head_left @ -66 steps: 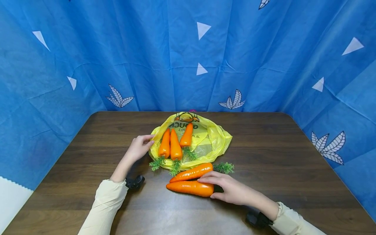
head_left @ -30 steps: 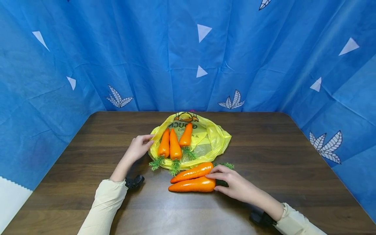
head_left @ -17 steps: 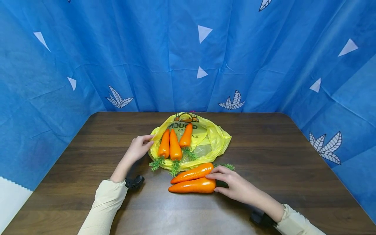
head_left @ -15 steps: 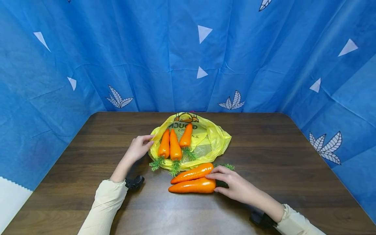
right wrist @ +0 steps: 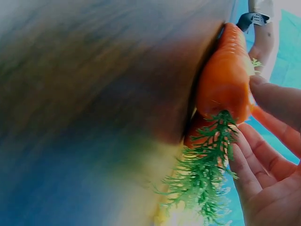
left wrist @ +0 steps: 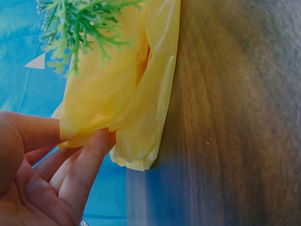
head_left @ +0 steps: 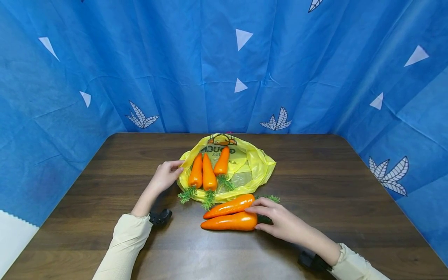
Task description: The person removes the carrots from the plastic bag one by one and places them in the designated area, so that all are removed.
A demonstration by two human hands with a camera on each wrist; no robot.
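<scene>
My left hand pinches the left rim of a yellow plastic bag, with thumb and fingers on its edge in the left wrist view. The bag lies with its mouth open. Three orange carrots with green tops lie in it, their leaves toward the front rim. In front of the bag, two more carrots lie side by side, tips to the left. At the nearer carrot, my right hand grips the thick leafy end between thumb and fingers. The farther carrot touches the bag's front edge; its leaves are partly hidden by that hand.
The brown wooden table extends on all sides of the bag. A blue curtain with white prints hangs behind and at both sides. Black camera mounts sit at both wrists.
Since the earliest frame, the nearer carrot has shifted slightly away and to the right, against the farther one, with my right hand. The left hand keeps its place; the last half second shows almost no motion.
</scene>
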